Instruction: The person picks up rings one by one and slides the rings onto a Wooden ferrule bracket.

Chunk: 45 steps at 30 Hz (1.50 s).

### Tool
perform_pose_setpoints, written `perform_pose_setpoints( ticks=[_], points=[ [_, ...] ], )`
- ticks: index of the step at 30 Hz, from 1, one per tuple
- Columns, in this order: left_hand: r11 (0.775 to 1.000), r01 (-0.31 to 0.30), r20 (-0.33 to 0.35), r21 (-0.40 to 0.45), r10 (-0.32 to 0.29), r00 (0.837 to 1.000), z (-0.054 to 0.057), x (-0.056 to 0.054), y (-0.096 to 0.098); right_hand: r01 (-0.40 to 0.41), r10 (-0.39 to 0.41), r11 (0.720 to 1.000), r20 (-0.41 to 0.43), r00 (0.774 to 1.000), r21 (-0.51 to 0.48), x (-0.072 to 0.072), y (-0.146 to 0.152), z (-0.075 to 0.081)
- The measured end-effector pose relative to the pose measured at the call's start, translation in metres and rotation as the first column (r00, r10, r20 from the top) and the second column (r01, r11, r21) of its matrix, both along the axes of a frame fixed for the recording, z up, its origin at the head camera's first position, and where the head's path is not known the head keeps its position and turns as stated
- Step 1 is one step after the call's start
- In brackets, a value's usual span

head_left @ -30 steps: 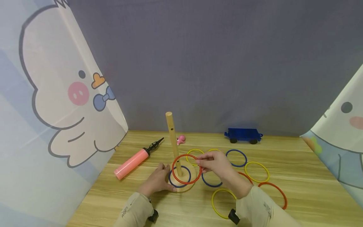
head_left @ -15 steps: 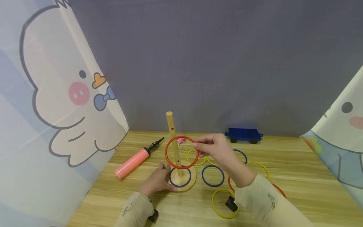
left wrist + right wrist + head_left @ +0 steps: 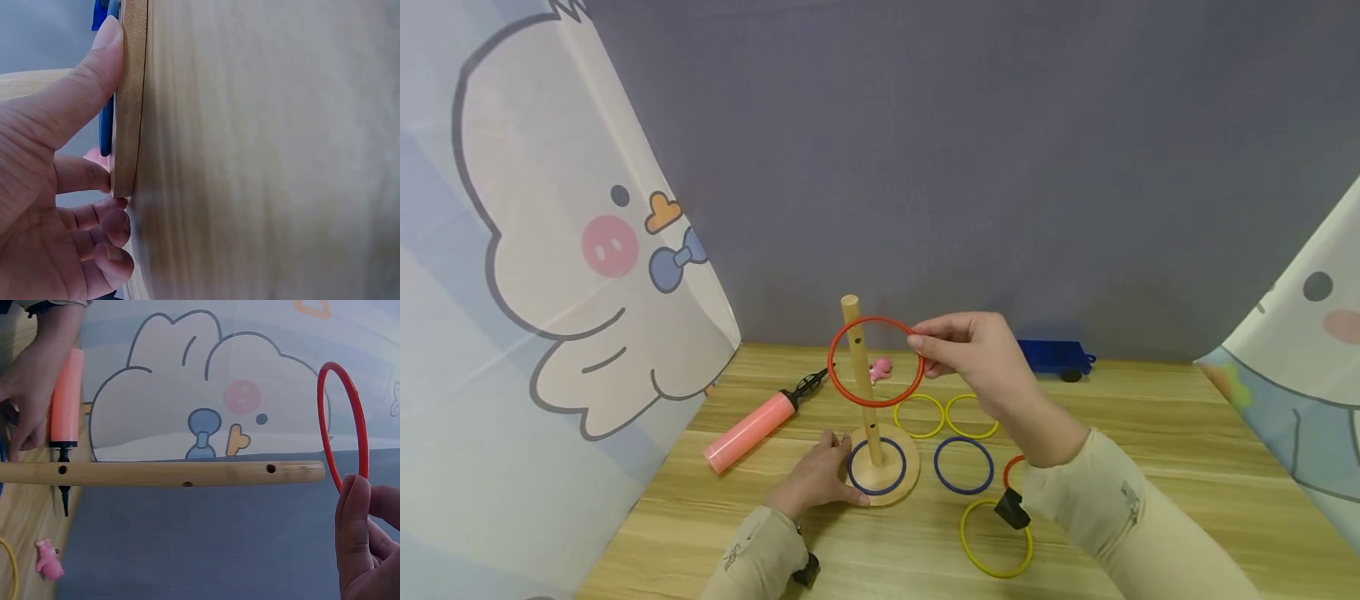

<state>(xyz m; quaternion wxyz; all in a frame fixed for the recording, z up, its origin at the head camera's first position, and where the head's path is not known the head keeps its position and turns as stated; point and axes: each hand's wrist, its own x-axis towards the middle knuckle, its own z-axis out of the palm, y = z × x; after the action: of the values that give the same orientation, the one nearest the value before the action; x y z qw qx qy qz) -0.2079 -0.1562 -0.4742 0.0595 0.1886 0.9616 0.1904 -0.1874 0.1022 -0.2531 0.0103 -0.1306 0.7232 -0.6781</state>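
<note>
My right hand (image 3: 970, 354) pinches a red ring (image 3: 832, 379) by its side, between thumb and fingers. In the right wrist view the red ring (image 3: 364, 434) stands just beyond the tip of a wooden post (image 3: 237, 473); in the head view it overlaps the post. The post rises from a round wooden base (image 3: 912, 467), with a blue ring (image 3: 904, 475) lying around its foot. My left hand (image 3: 820, 475) grips the base's left edge, its thumb (image 3: 94, 75) over the top and its fingers against the rim.
A pink hand pump (image 3: 752, 432) lies left of the stand, and a small pink figure (image 3: 881, 367) behind it. Yellow rings (image 3: 945, 417), another blue ring (image 3: 992, 471) and a partly hidden red ring (image 3: 1007, 471) lie to the right. A blue toy wagon (image 3: 1052, 357) stands at the back.
My right hand has lifted the red ring from low beside the post to near the post's top. My left hand has stayed at the base.
</note>
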Motion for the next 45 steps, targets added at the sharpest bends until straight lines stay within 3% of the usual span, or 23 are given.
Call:
perform_pose_setpoints(
  ticks=[10, 21, 34, 45],
  points=[
    [1.000, 0.003, 0.006, 0.003, -0.003, 1.000, 0.003, -0.002, 0.002, 0.057, -0.059, 0.997, -0.044, 0.997, -0.042, -0.006, -0.006, 0.027],
    [1.000, 0.013, 0.000, 0.016, -0.013, 1.000, -0.003, -0.002, -0.004, 0.140, -0.139, 0.988, 0.018, 0.990, -0.058, -0.026, -0.020, 0.009],
    [1.000, 0.014, 0.009, 0.025, -0.014, 1.000, 0.001, -0.002, -0.003, 0.137, -0.139, 0.990, 0.144, 0.980, 0.026, -0.032, -0.020, -0.042],
    [1.000, 0.000, 0.007, 0.031, -0.001, 1.000, -0.002, -0.003, -0.004, 0.137, -0.159, 0.983, 0.201, 0.967, 0.120, -0.038, -0.025, -0.119]
  ],
)
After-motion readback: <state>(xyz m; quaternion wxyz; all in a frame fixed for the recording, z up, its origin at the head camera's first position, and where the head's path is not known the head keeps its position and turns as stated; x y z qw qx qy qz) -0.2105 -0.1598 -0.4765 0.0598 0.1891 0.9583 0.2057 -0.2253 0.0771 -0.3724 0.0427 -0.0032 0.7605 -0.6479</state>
